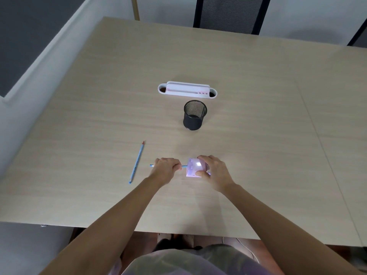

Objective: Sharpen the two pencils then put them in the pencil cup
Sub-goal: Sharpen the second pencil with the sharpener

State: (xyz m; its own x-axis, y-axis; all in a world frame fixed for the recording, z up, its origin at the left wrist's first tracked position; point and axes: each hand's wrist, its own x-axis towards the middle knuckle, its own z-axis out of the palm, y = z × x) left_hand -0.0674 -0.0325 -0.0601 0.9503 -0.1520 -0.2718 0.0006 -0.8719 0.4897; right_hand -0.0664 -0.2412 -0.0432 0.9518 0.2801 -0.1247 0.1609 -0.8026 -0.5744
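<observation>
A pale purple pencil sharpener [193, 167] rests on the table near the front, and my right hand [215, 171] grips it from the right. My left hand [165, 170] is closed around a blue pencil [184, 166] that lies level, its tip inside the sharpener's left side and its back end sticking out left of my fist. A second blue pencil [136, 162] with a red point lies loose on the table to the left, pointing away from me. The black mesh pencil cup [194, 114] stands upright farther back, with nothing visible in it.
A white and pink desk organiser [187, 90] lies behind the cup. The beige table [258, 135] reaches to a near edge in front of my body. A black chair [230, 14] stands at the far side, and a wall runs along the left.
</observation>
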